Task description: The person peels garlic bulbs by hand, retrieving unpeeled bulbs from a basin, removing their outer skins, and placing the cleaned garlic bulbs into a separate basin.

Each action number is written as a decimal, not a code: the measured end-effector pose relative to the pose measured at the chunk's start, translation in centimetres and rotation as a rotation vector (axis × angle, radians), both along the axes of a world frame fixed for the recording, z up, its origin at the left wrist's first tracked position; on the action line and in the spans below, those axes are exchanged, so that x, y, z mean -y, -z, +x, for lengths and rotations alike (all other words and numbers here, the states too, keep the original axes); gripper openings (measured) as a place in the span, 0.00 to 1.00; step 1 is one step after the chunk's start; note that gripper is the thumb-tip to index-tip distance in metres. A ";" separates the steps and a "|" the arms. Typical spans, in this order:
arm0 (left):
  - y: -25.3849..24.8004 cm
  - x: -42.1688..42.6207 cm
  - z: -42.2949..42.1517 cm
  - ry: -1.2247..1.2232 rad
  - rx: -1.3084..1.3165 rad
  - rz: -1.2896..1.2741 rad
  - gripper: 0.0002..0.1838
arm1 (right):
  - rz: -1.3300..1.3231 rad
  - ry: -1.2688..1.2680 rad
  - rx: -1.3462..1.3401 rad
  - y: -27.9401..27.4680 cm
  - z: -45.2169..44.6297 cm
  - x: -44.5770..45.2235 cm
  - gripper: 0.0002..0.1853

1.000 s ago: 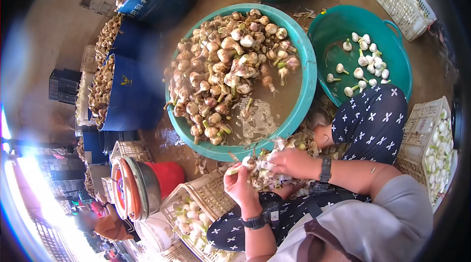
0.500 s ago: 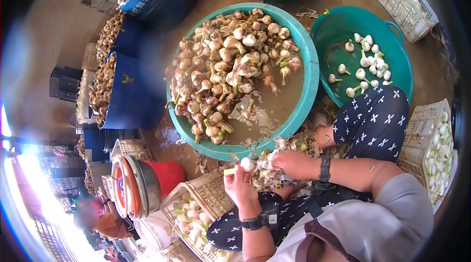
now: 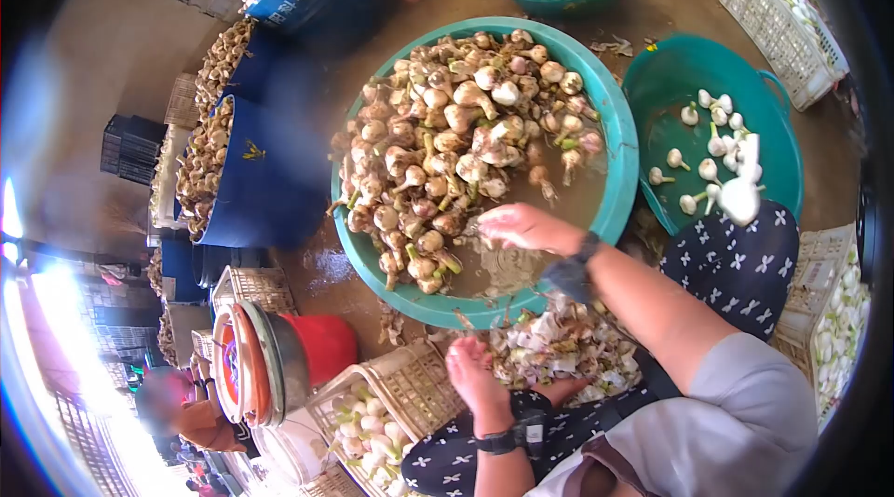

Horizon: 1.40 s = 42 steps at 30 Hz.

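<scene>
My right hand (image 3: 526, 227) reaches over the large turquoise basin (image 3: 626, 138), fingers stretched toward the edge of the pile of unpeeled garlic bulbs (image 3: 447, 138). No bulb shows in its grip. Near the basin's front rim is my left hand (image 3: 475, 376), fingers loosely bent and nothing visible in them. Between my legs lies a heap of garlic peelings (image 3: 568, 348). A blurred white garlic bulb (image 3: 742, 199) is in the air by my knee, at the near edge of the green tub (image 3: 643, 106). Several peeled bulbs (image 3: 708, 166) lie inside that tub.
A green bowl (image 3: 559, 3) full of white garlic stands at the far side. Crates of peeled garlic flank me, one left (image 3: 410, 385), one right (image 3: 810, 278). Blue barrels (image 3: 256, 190) heaped with garlic line the left, near a red bucket (image 3: 321, 348). Another person (image 3: 209, 422) sits at lower left.
The white bulb has left my left hand, and a blurred bulb now appears by the green tub. My right hand has moved from the peelings forward over the basin. The view has shifted slightly.
</scene>
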State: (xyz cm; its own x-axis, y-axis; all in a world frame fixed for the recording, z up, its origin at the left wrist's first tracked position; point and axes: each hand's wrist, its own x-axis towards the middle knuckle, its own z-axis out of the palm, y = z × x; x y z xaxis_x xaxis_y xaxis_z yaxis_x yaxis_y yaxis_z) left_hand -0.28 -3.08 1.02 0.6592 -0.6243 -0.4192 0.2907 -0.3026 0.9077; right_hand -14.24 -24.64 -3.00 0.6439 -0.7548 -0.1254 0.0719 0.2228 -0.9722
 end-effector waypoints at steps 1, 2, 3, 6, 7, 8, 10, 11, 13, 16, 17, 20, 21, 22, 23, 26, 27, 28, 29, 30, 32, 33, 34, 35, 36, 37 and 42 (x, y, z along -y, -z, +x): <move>0.9 0.4 -0.3 -0.014 -0.069 0.012 0.20 | -0.404 0.051 -0.443 3.8 2.3 1.4 0.21; 1.7 0.7 -0.4 -0.003 -0.101 0.007 0.20 | -0.741 -0.024 -0.974 5.2 4.0 2.0 0.22; 2.4 1.0 -0.3 0.007 -0.135 0.004 0.20 | -0.994 0.005 -1.170 6.8 4.7 1.8 0.19; 2.8 1.5 0.9 0.018 -0.126 0.020 0.24 | -0.564 -0.406 -1.132 8.6 7.4 2.3 0.14; 2.9 1.4 1.6 -0.006 -0.128 0.029 0.24 | -0.480 -0.344 -0.996 8.3 7.5 1.1 0.14; 2.6 1.4 2.1 -0.011 -0.205 0.073 0.26 | -0.553 -0.361 -0.853 6.9 7.5 -0.4 0.14; 1.7 1.9 2.8 -0.030 -0.366 0.160 0.29 | -0.541 -0.385 -0.631 3.0 6.8 -4.4 0.13; 1.4 2.3 3.3 -0.067 -0.381 0.156 0.29 | -0.468 -0.384 -0.558 1.1 6.4 -6.5 0.14; 1.7 2.7 3.6 0.043 -0.447 0.178 0.22 | -0.435 -0.429 -0.494 -1.6 5.0 -9.8 0.15; 4.1 2.5 2.2 0.222 0.075 0.038 0.18 | -0.641 -0.409 -0.530 -3.3 3.0 -11.8 0.13; 4.2 2.1 1.9 0.225 0.069 0.035 0.18 | -0.702 -0.386 -0.554 -3.6 2.5 -12.3 0.12; 0.8 2.3 0.5 0.181 -0.225 0.182 0.13 | -0.688 -0.268 -0.498 -3.7 1.7 -13.7 0.11; 0.1 2.0 0.3 0.177 -0.224 0.171 0.13 | -0.635 -0.217 -0.460 -3.1 1.6 -13.9 0.11; -0.4 1.8 0.1 0.191 -0.315 0.127 0.13 | -0.492 -0.271 -0.378 -1.6 1.3 -13.7 0.11; -1.2 1.6 -0.2 0.206 -0.405 0.082 0.14 | -0.504 -0.273 -0.375 -2.0 0.8 -13.9 0.11; -3.9 1.3 -1.7 0.286 -0.255 -0.031 0.17 | 0.586 -0.189 -0.013 -3.2 -0.6 -14.1 0.15; -4.7 1.2 -2.0 0.325 -0.181 -0.079 0.21 | 0.577 -0.198 -0.014 -3.5 -0.9 -14.1 0.15; -5.1 0.5 -0.8 0.496 0.009 -0.008 0.23 | 0.086 -0.135 -0.013 -3.8 -1.1 -14.3 0.14; -5.2 0.3 -1.2 0.487 0.013 -0.013 0.23 | -0.401 -0.065 -0.006 -4.0 -1.4 -14.4 0.13; -5.2 0.0 -1.7 0.533 0.116 0.065 0.22 | -0.756 -0.001 -0.052 -3.9 -1.8 -14.0 0.13; -7.2 -0.6 -3.1 0.635 0.259 0.308 0.26 | -0.526 -0.043 -0.141 -4.4 -2.6 -14.1 0.13; -7.6 -1.0 -4.0 0.623 0.262 0.306 0.26 | -0.294 -0.077 -0.233 -4.7 -2.9 -14.2 0.12; -7.9 -1.5 -5.0 0.657 0.585 0.154 0.26 | -0.111 -0.094 -0.165 -1.8 -2.6 -14.0 0.12; -8.1 -2.0 -5.7 0.677 0.909 0.002 0.27 | -0.117 -0.110 -0.159 -2.5 -2.9 -14.0 0.12; -8.4 -2.5 -6.1 0.690 0.888 0.093 0.23 | 0.240 -0.148 -0.114 -3.8 -3.3 -13.8 0.11; -8.1 -2.9 -6.3 0.668 0.898 0.100 0.23 | 0.597 -0.187 -0.071 -5.1 -3.6 -13.8 0.11; -6.7 -4.7 -7.0 0.492 1.202 -0.063 0.14 | 0.425 -0.259 0.119 -6.7 -3.6 -15.3 0.10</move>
State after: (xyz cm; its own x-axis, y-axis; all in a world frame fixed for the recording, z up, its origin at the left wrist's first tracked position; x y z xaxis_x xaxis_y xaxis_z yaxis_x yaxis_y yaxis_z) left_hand -7.29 1.66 7.75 0.2973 -0.9033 0.3092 -0.8384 -0.0920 0.5373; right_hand -17.82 -9.38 3.71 0.8316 -0.4667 -0.3010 0.0667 0.6220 -0.7802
